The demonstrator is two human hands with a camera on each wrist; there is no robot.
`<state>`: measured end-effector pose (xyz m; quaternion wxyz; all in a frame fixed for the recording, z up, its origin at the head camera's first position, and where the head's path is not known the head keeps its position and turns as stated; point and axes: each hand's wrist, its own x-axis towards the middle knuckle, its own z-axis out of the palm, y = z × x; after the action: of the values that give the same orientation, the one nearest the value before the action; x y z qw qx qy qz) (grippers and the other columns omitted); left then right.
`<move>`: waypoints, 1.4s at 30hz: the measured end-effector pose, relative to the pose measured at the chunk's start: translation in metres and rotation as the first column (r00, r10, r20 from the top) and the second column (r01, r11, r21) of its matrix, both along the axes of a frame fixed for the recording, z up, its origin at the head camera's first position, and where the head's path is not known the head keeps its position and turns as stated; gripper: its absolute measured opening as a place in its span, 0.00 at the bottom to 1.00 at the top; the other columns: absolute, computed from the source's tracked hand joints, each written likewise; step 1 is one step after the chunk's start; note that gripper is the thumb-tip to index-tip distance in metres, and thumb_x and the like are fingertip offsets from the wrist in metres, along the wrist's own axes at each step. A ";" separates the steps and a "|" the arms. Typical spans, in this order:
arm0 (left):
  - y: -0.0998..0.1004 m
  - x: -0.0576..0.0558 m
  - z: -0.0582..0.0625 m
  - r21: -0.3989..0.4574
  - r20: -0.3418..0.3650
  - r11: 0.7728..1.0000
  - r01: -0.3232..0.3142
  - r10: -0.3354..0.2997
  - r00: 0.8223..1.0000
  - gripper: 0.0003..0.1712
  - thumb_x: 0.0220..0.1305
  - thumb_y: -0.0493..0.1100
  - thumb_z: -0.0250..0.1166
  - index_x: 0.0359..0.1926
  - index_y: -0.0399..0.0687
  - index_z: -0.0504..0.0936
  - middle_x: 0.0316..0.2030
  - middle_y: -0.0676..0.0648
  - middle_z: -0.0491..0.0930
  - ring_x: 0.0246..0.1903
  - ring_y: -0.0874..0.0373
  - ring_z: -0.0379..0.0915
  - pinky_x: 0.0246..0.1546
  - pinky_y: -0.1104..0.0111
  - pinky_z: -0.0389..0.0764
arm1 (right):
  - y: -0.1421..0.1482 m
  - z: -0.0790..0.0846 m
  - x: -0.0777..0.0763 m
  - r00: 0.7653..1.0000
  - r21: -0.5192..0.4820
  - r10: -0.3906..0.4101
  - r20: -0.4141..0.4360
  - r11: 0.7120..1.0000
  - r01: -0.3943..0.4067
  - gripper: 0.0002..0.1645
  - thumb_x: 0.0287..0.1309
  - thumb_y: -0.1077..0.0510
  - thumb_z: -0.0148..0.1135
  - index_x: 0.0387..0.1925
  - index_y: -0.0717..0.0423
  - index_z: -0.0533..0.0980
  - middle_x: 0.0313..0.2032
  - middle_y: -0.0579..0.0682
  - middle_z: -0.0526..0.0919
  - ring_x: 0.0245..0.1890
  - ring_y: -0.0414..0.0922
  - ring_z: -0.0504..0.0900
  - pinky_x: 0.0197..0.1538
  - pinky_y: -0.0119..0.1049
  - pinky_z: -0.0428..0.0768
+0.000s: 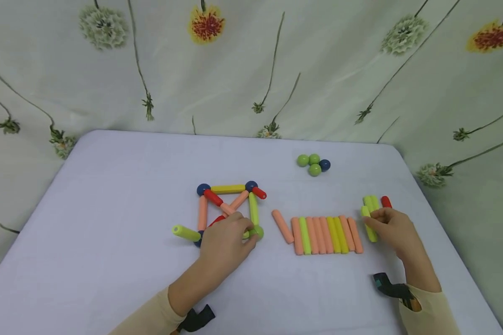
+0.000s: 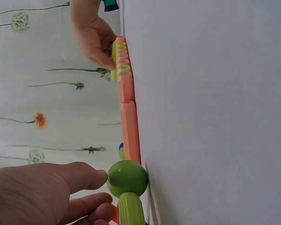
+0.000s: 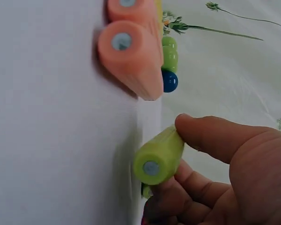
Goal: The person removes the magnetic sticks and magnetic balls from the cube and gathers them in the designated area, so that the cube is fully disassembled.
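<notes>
My left hand reaches over a frame of magnetic rods and balls. Its thumb and fingers pinch the green ball at the frame's near right corner, where a light green rod joins. The frame has blue balls at its far corners, a yellow rod between them, and red and salmon rods crossing inside. A light green rod sticks out at the near left. At the right, my right hand pinches another light green rod between thumb and fingers. My left hand partly hides the frame's near side.
Salmon, yellow and light green rods lie in a row, with one salmon rod slanted beside it. Light green rods and a red rod lie by my right hand. Green balls and a blue ball sit farther back.
</notes>
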<state>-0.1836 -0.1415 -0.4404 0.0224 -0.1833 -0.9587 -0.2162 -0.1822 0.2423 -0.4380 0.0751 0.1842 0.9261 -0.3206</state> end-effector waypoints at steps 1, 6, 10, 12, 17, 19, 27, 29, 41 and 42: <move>-0.001 0.000 0.000 0.000 -0.003 1.000 -0.005 0.005 1.000 0.15 0.50 0.51 0.76 0.38 0.51 0.87 0.27 0.56 0.72 0.16 0.66 0.63 0.14 0.75 0.66 | 0.000 -0.002 0.001 1.000 0.009 0.002 0.022 1.000 -0.003 0.32 0.61 0.39 0.62 0.48 0.64 0.73 0.38 0.57 0.76 0.36 0.51 0.72 0.31 0.37 0.73; -0.004 0.001 0.001 0.013 -0.016 1.000 -0.007 0.008 1.000 0.15 0.50 0.49 0.76 0.38 0.50 0.87 0.27 0.56 0.73 0.16 0.66 0.64 0.14 0.76 0.66 | -0.005 -0.007 0.005 0.997 0.053 0.031 0.064 0.998 -0.035 0.33 0.57 0.36 0.63 0.45 0.64 0.76 0.33 0.54 0.76 0.33 0.50 0.72 0.29 0.38 0.71; -0.006 0.003 0.000 0.019 -0.034 1.000 0.015 -0.015 0.999 0.15 0.50 0.48 0.76 0.39 0.50 0.87 0.30 0.54 0.77 0.17 0.67 0.66 0.16 0.78 0.67 | -0.010 -0.005 0.010 0.994 0.080 0.026 0.103 0.996 -0.034 0.33 0.59 0.36 0.61 0.45 0.64 0.77 0.33 0.54 0.78 0.33 0.50 0.72 0.29 0.37 0.72; -0.007 0.004 0.000 0.009 -0.043 1.000 0.017 -0.017 0.999 0.15 0.50 0.48 0.76 0.39 0.51 0.88 0.31 0.54 0.78 0.18 0.67 0.66 0.16 0.78 0.67 | -0.013 -0.002 0.013 0.995 0.110 0.029 0.096 0.993 -0.039 0.33 0.60 0.36 0.59 0.45 0.64 0.77 0.34 0.55 0.78 0.32 0.50 0.73 0.28 0.37 0.72; -0.011 0.009 0.000 -0.014 -0.036 0.999 0.045 -0.045 0.998 0.15 0.51 0.47 0.76 0.40 0.50 0.87 0.32 0.53 0.79 0.20 0.66 0.68 0.16 0.77 0.66 | -0.041 0.012 0.019 0.994 0.259 0.062 -0.088 0.965 -0.037 0.27 0.63 0.43 0.59 0.43 0.65 0.76 0.31 0.57 0.80 0.26 0.49 0.74 0.24 0.37 0.72; -0.012 0.013 0.000 -0.032 -0.027 0.997 0.067 -0.068 0.997 0.15 0.52 0.47 0.75 0.40 0.49 0.87 0.33 0.52 0.79 0.21 0.64 0.69 0.16 0.77 0.66 | -0.063 0.018 0.019 0.979 0.291 0.097 -0.177 0.956 -0.042 0.23 0.62 0.47 0.61 0.42 0.65 0.77 0.30 0.56 0.80 0.24 0.48 0.73 0.22 0.36 0.72; -0.033 0.034 0.006 -0.023 0.053 0.999 0.025 -0.023 0.998 0.12 0.55 0.49 0.72 0.40 0.53 0.87 0.35 0.57 0.79 0.26 0.66 0.73 0.21 0.74 0.72 | -0.163 0.029 0.011 0.839 0.246 0.382 -0.387 0.920 -0.305 0.11 0.57 0.53 0.66 0.39 0.54 0.81 0.28 0.44 0.79 0.20 0.41 0.70 0.22 0.35 0.71; -0.047 0.041 0.009 0.004 0.093 0.999 -0.040 0.039 0.995 0.09 0.55 0.49 0.71 0.37 0.55 0.86 0.33 0.59 0.79 0.26 0.67 0.73 0.22 0.72 0.73 | -0.184 0.030 0.010 0.786 0.217 0.462 -0.411 0.887 -0.408 0.11 0.57 0.54 0.67 0.40 0.53 0.81 0.29 0.41 0.78 0.21 0.39 0.70 0.23 0.33 0.72; -0.122 0.031 0.003 0.139 0.152 0.963 -0.231 0.210 0.966 0.18 0.53 0.45 0.72 0.43 0.43 0.81 0.33 0.49 0.80 0.21 0.60 0.68 0.21 0.67 0.72 | -0.299 0.023 0.002 0.567 0.054 0.678 -0.468 0.663 -0.747 0.22 0.52 0.53 0.73 0.50 0.51 0.79 0.38 0.43 0.81 0.24 0.37 0.72 0.27 0.28 0.73; -0.125 0.029 0.002 0.168 0.158 0.962 -0.218 0.192 0.969 0.19 0.52 0.43 0.73 0.44 0.42 0.80 0.32 0.48 0.79 0.20 0.60 0.67 0.20 0.67 0.71 | -0.307 0.023 0.002 0.559 0.061 0.685 -0.468 0.656 -0.753 0.23 0.52 0.52 0.74 0.51 0.50 0.79 0.38 0.44 0.81 0.26 0.36 0.72 0.28 0.28 0.73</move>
<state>-0.1544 -0.2662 -0.4384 -0.0062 -0.0644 -0.9477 -0.3126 -0.1806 -0.0651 -0.4153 -0.0043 -0.2960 0.8840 -0.3619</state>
